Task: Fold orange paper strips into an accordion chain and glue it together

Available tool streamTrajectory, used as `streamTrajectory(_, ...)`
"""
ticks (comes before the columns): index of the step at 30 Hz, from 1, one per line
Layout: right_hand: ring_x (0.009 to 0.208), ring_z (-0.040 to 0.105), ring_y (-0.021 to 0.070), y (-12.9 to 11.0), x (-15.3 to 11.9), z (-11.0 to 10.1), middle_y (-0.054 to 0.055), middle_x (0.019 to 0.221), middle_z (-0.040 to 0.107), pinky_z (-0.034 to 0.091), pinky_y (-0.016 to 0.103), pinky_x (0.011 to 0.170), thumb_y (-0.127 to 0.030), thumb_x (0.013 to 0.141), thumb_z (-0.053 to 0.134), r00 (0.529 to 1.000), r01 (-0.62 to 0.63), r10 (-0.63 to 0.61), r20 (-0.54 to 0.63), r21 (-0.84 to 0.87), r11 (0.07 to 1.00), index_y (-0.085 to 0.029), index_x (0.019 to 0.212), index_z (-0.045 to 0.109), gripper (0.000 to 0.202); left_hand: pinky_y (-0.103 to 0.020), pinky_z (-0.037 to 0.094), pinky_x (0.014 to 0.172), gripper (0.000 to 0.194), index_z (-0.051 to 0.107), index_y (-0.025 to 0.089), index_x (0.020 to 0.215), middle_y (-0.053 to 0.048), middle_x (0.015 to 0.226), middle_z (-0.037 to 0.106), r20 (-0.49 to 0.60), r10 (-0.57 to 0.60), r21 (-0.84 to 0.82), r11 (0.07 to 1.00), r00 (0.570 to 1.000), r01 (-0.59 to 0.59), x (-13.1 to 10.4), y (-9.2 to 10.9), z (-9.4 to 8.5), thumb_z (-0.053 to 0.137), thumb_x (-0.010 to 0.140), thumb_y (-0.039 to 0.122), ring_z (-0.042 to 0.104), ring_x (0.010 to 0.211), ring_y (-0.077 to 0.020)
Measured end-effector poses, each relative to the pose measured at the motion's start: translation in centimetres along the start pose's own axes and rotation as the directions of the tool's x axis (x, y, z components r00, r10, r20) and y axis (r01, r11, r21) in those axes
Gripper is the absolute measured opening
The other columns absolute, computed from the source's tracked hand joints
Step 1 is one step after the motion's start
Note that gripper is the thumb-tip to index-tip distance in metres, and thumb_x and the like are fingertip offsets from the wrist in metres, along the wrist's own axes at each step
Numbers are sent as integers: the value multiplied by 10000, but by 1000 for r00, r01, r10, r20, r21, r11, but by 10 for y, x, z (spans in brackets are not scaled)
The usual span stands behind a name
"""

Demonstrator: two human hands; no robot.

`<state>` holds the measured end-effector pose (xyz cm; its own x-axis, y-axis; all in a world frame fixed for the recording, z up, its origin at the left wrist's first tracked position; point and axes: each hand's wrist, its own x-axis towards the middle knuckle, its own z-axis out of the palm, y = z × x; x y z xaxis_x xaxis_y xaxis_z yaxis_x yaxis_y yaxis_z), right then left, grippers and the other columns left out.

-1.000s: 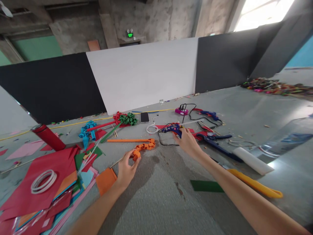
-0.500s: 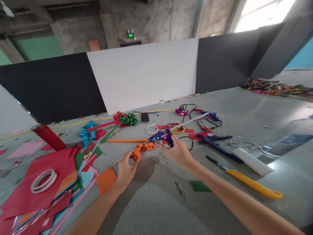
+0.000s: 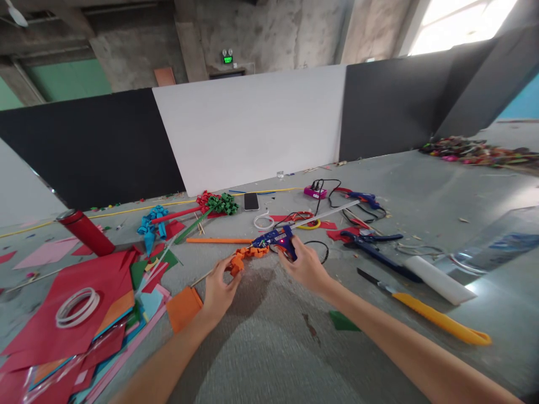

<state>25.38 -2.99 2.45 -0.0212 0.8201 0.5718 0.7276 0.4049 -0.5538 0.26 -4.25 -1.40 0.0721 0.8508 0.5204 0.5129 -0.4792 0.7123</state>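
Note:
My left hand (image 3: pixel 219 287) pinches one end of a curled orange paper strip (image 3: pixel 255 252) that stretches to the right. Gripped in my right hand (image 3: pixel 306 264) is a blue hot glue gun (image 3: pixel 273 238) with a small red light lit. Its nozzle points left, close over the orange strip; whether they touch I cannot tell. A clear glue stick (image 3: pixel 326 214) juts from the gun's back. Just behind the strip lies an orange paper-wrapped stick (image 3: pixel 219 241). Below my left wrist is a stack of orange paper squares (image 3: pixel 184 308).
Red paper sheets (image 3: pixel 37 320) with a white tape roll (image 3: pixel 78 307) lie at left, near a red flask (image 3: pixel 86 231). Blue (image 3: pixel 151 224) and green paper flowers (image 3: pixel 222 204) sit behind. At right are a yellow-handled knife (image 3: pixel 438 314), blue pliers-like cutters (image 3: pixel 379 255) and a pink power socket (image 3: pixel 315 192).
The glue gun has shifted slightly left and its nozzle has dipped along the orange strip. My left hand keeps its hold. The whole view has drifted slightly.

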Motion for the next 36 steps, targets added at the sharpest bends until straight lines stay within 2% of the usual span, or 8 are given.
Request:
streamTrajectory(6,535,501,154,-5,-1,1,-19,640,564,343,258,544,-472,842,622,1000,-19,19,-5,-37,999,-218,916,512,287,-318,509,863,332,607,211,1194,-60,1016,681,5,-6,-1,1000,1000,6,0,2,0,645,887,334,649,907,-185)
streamTrajectory(12,574,546,165,-12,-2,-2,0,701,618,358,255,543,-460,822,651,1000,-1,0,-9,-22,1000,-214,980,545,311,-320,512,866,336,612,217,1194,-60,1030,687,9,-12,11,1000,1000,12,1,2,-1,645,886,348,653,922,-190)
streamTrajectory(18,549,531,160,-5,-3,2,-2,655,580,366,262,561,-420,887,553,1000,18,-17,10,-39,999,-207,903,507,219,-325,519,881,333,614,212,1188,-70,1045,694,8,-4,8,1000,1000,4,1,1,-1,645,885,344,663,935,-194)
streamTrajectory(27,567,543,159,-6,-3,2,26,699,619,366,264,578,-343,904,488,999,35,-34,39,-17,999,-180,993,541,193,-327,519,860,357,617,209,1201,-71,1035,694,-9,-5,12,1000,1000,6,0,2,0,640,883,371,661,919,-197)
streamTrajectory(36,560,528,170,-11,-4,0,-7,671,595,354,267,557,-476,822,650,998,-40,42,50,-48,998,-225,925,512,305,-324,526,848,329,625,214,1180,-62,1005,701,-12,3,22,1000,1000,-3,0,3,-1,647,880,349,669,896,-195)
